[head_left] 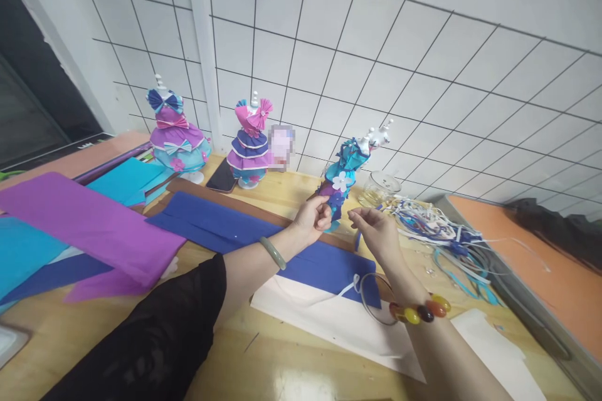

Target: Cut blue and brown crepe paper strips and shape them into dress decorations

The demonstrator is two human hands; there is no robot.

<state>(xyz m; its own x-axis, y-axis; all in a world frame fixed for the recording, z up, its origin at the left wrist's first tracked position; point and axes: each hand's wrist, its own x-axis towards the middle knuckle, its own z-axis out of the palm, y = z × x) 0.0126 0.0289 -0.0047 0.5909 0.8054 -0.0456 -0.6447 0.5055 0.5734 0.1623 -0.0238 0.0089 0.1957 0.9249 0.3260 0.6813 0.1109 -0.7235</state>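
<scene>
A small dress-form mannequin in a teal and purple fabric dress with a pale flower leans rightward in the view. My left hand is closed at the front of its skirt, thumb against curled fingers; what they pinch is hidden. Just right of the skirt, my right hand has thumb and forefinger pressed together, on something too small to make out. Beneath both hands lies dark blue fabric over a white sheet. A thin white ribbon curls across them below my right wrist.
Two more dressed mannequins, one purple and teal and one pink and navy, stand by the tiled wall. A phone lies between them. Purple fabric is at left; a glass jar and tangled ribbons are at right.
</scene>
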